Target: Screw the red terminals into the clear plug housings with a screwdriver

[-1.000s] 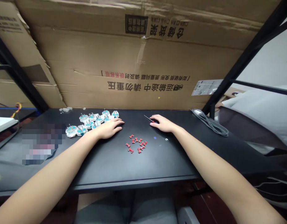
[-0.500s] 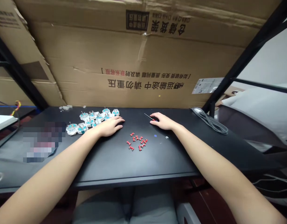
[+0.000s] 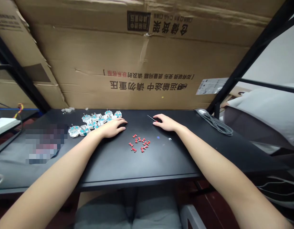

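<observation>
Hiding the stiff, light tool (image 3: 151, 118) handle, likely its best hold, right hand (image 3: 166, 123) grip unclear; left hand (image 3: 113, 128) open, plugs (image 3: 96, 120) at ten o'clock.

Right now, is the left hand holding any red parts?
No, the left hand rests flat on the table, apart from the red parts.

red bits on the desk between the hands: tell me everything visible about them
About a dozen small red pieces lie flat in a loose cluster on the black desk, pointing different ways. Each looks like a short bar with a cross-piece, maybe plastic; finer detail is too small to tell. The cluster sits between the left hand and the right hand, a little nearer the person; neither hand touches it.
</observation>
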A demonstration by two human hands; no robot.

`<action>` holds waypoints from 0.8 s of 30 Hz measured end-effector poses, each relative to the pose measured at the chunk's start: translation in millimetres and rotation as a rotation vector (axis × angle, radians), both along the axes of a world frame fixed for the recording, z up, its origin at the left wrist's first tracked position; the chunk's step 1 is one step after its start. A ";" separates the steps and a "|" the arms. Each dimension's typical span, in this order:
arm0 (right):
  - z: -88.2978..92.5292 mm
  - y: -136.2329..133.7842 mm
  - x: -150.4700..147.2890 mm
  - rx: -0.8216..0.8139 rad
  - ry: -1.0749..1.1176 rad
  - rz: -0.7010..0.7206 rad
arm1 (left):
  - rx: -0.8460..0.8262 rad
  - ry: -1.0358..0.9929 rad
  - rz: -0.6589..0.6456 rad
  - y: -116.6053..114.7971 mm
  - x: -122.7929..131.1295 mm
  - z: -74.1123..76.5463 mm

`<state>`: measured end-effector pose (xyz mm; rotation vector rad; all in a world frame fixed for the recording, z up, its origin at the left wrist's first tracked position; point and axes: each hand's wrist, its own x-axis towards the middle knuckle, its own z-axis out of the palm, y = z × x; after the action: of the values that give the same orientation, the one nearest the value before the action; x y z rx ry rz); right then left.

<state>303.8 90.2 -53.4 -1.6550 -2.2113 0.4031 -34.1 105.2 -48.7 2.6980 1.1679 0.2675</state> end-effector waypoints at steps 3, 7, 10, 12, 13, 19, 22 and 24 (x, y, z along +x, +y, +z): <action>0.4 0.8 0.3 -0.006 -0.006 -0.003 | 0.007 -0.003 -0.001 2.3 1.0 -0.3; 0.6 0.9 1.1 -0.003 -0.010 -0.009 | 0.013 -0.011 -0.008 4.6 0.2 -0.7; -0.3 1.1 1.9 0.006 -0.016 -0.005 | 0.017 -0.020 -0.007 4.2 -0.7 -1.1; -1.4 1.6 2.4 0.010 -0.021 0.002 | 0.017 -0.024 -0.004 2.8 -1.0 -1.2; -2.0 1.9 2.7 0.012 -0.024 0.006 | 0.016 -0.026 -0.001 2.0 -1.0 -1.2; -3.7 2.7 2.7 0.018 -0.041 0.019 | 0.012 -0.019 0.008 -0.7 -1.0 -1.5; -3.6 2.4 2.4 0.020 -0.042 0.022 | 0.014 -0.005 0.010 -0.7 -0.8 -1.9; -3.6 2.3 2.3 0.020 -0.041 0.025 | 0.014 0.006 0.008 -0.8 -0.8 -1.9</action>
<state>306.1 92.4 -57.0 -1.6408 -2.2602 0.3564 -34.9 104.4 -50.6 2.7081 1.1833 0.2699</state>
